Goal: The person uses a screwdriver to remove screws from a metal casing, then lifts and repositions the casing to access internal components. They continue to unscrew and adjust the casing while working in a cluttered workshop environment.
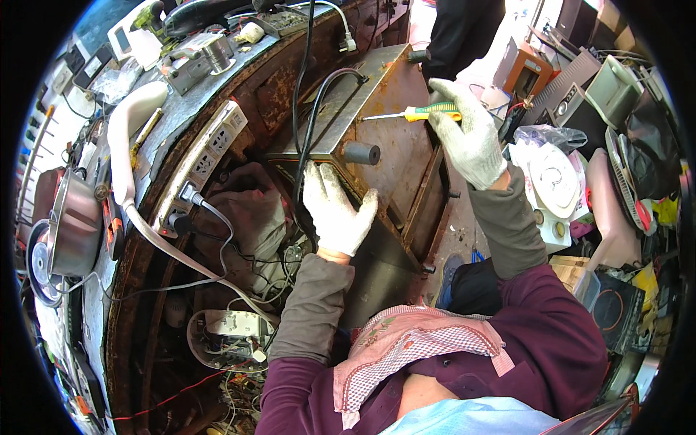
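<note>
A metal box-shaped appliance (406,156) lies tilted in front of me, with its stained panel facing up and black round feet (361,153) sticking out. My right hand (467,134), in a white knit glove, is closed round the yellow and green handle of a screwdriver (428,112). Its shaft points left, and the tip meets the panel's edge or sits just above it; I cannot tell which. My left hand (335,210), gloved too, rests against the appliance's near-left side with fingers stretched and thumb apart. A black power cord (319,109) runs from the appliance past that hand.
A curved, rusty-edged workbench at left carries a power strip (206,156) with plugs, a white tube (119,145) and a metal pot (76,214). Below lies an opened device (228,337) among loose wires. Piled goods crowd the right; a person in dark trousers (464,36) stands beyond.
</note>
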Demonstrator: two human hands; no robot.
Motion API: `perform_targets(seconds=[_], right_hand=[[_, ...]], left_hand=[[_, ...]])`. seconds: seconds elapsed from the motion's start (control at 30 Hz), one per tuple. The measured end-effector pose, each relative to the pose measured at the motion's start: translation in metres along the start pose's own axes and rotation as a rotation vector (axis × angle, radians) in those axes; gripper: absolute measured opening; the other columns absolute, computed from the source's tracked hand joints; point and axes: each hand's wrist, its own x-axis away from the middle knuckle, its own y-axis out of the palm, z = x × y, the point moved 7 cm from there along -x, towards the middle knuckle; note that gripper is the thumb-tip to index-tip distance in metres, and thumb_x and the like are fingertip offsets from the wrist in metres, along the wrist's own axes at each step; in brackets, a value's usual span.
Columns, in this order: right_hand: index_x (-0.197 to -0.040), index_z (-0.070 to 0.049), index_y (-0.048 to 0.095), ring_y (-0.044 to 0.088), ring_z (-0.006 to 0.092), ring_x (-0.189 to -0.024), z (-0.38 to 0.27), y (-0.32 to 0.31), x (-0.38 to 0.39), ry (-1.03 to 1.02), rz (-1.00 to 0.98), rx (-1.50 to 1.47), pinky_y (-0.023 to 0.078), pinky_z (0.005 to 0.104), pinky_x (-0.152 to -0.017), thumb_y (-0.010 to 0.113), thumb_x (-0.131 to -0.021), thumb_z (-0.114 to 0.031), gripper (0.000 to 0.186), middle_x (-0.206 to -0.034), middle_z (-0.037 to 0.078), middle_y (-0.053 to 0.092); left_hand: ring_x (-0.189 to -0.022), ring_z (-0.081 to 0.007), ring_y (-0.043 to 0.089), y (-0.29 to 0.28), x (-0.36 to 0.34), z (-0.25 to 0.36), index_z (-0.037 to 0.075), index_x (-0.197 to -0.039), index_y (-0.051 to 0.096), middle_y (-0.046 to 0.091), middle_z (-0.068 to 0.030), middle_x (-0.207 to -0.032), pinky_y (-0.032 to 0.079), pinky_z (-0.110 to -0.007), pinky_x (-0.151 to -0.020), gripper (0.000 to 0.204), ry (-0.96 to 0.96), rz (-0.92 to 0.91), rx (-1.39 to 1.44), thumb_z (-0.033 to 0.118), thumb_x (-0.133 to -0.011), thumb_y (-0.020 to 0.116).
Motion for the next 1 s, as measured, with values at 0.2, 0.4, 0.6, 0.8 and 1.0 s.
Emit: perform_targets(seconds=[0.2,0.4,0.6,0.8,1.0], right_hand=[[-0.127,0.001,0.079,0.075,0.0272,-0.099,-0.031,0.005,0.019,-0.499,-0.015,0.218,0.062,0.0355,-0.086,0.087,-0.085,0.011,0.044,-0.116,0.016,0.072],[-0.143,0.004,0.072,0.080,0.0175,-0.111,0.024,0.003,0.016,0.101,0.103,0.041,0.063,0.0318,-0.095,0.066,-0.114,-0.004,0.032,-0.120,0.019,0.083],[-0.132,0.001,0.075,0.075,0.0301,-0.108,-0.030,0.003,0.022,-0.335,0.065,0.270,0.062,0.0371,-0.096,0.081,-0.095,0.005,0.038,-0.119,0.015,0.074],[-0.131,0.002,0.075,0.079,0.0231,-0.102,0.005,0.008,0.034,0.117,0.102,-0.047,0.063,0.0339,-0.092,0.075,-0.105,0.000,0.026,-0.114,0.016,0.080],[-0.136,0.002,0.071,0.078,0.0301,-0.107,-0.001,0.002,0.029,0.026,0.018,0.188,0.062,0.0388,-0.097,0.075,-0.105,-0.003,0.032,-0.116,0.017,0.078]], left_hand=[[-0.153,-0.0617,0.041,0.000,0.000,0.000,-0.015,-0.163,0.046,0.040,-0.0445,-0.169,0.034,-0.066,-0.129,0.110,-0.007,0.003,0.011,0.045,-0.082,0.092],[-0.155,-0.0611,0.039,0.003,0.000,0.001,-0.015,-0.164,0.045,0.039,-0.0439,-0.170,0.033,-0.066,-0.130,0.110,-0.033,0.021,0.005,0.043,-0.082,0.092],[-0.160,-0.0574,0.035,0.005,0.003,-0.002,-0.016,-0.168,0.038,0.033,-0.0419,-0.175,0.030,-0.061,-0.134,0.117,-0.047,-0.017,-0.046,0.043,-0.083,0.093],[-0.155,-0.0603,0.039,0.005,0.001,0.004,-0.013,-0.166,0.042,0.037,-0.0434,-0.171,0.033,-0.066,-0.130,0.112,-0.046,0.016,-0.016,0.041,-0.082,0.091],[-0.155,-0.0591,0.040,0.004,0.000,0.000,-0.012,-0.167,0.043,0.038,-0.0417,-0.171,0.034,-0.064,-0.130,0.113,-0.052,0.053,-0.002,0.039,-0.079,0.094]])
